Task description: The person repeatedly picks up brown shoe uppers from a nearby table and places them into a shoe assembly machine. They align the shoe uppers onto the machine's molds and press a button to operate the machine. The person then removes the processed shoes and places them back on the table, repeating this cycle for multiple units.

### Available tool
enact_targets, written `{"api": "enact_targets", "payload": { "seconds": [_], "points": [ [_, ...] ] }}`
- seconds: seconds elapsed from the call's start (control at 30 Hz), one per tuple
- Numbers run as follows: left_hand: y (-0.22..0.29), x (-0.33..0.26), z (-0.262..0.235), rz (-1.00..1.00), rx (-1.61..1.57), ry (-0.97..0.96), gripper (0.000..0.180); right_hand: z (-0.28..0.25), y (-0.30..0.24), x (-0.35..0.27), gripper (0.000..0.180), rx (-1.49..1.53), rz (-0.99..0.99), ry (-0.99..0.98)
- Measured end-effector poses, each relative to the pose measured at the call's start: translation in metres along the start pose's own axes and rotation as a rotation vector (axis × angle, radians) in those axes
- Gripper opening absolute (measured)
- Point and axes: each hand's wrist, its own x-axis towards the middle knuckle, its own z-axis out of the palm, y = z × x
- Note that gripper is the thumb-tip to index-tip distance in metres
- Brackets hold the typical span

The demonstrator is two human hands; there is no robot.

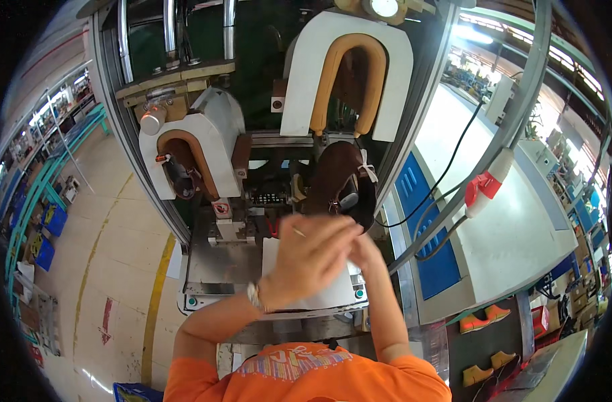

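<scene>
Both of my hands meet in front of a two-station shoe machine, just below a dark brown shoe (334,175) with a white lace. My left hand (309,258) reaches across to the right with its fingers stretched out, somewhat blurred. A thin light band, perhaps a ring, shows on one finger. Partly behind it is my right hand (365,252), whose fingers are mostly hidden. I cannot tell whether either hand touches the shoe. At the left station, a second brown shoe (182,173) sits inside a white U-shaped clamp (220,114) with a tan pad.
A larger white clamp (306,74) with a tan U-shaped pad (327,70) stands above the right shoe. Green buttons (192,301) line the machine's front edge. At right are a white-and-blue cabinet (507,208), a red plug connector (481,191) and a rack with orange shoes (483,320).
</scene>
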Motion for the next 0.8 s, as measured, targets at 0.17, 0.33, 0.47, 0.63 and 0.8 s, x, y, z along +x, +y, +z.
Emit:
{"api": "enact_targets", "payload": {
  "seconds": [0.17, 0.33, 0.47, 0.63, 0.8],
  "points": [
    [0.036, 0.000, 0.003, -0.238, 0.217, -0.327, 0.048, 0.041, 0.015, -0.011, 0.044, 0.378, -0.076, -0.057],
    [0.038, -0.025, 0.032, -0.309, 0.281, -0.422, 0.056, 0.002, 0.042, 0.022, 0.043, 0.327, -0.145, 0.063],
    [0.033, -0.041, 0.054, -0.304, 0.360, -0.444, 0.057, -0.018, 0.054, 0.053, 0.043, 0.290, -0.230, 0.168],
    [0.028, -0.049, 0.054, -0.353, 0.222, -0.403, 0.056, -0.024, 0.054, 0.083, 0.042, 0.267, -0.295, 0.253],
    [0.021, -0.055, 0.057, -0.348, 0.110, -0.291, 0.055, -0.024, 0.048, 0.088, 0.042, 0.240, -0.343, 0.297]
  ]
}}
